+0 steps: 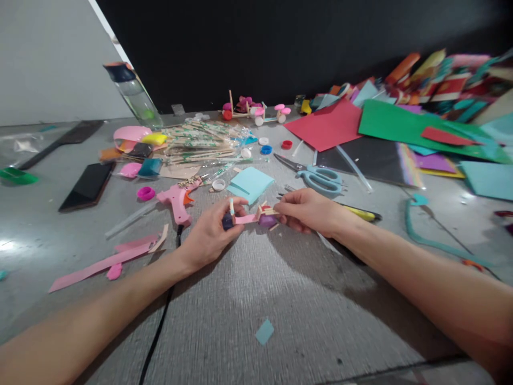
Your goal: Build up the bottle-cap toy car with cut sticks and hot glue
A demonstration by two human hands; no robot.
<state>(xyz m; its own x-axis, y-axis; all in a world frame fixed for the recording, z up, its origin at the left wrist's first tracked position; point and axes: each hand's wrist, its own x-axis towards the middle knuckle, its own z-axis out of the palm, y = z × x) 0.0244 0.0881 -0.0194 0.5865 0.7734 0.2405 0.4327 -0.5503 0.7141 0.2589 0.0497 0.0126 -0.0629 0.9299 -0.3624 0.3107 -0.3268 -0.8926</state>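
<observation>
Both bare forearms reach in from the lower corners and converge at the middle of the view. The left hand (209, 231) lies knuckles-up, fingers curled inward, thumb and forefinger pinched together at the tips. The right hand (308, 211) faces it — fingers bunched and closed, seemingly in a pinch too, though its fingertips are partly hidden. The two hands sit close, just apart.

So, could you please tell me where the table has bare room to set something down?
Bare table lies between the forearms, holding only a small blue scrap. Beyond the hands it is crowded: glue gun, scissors, stick packets, coloured paper.
</observation>
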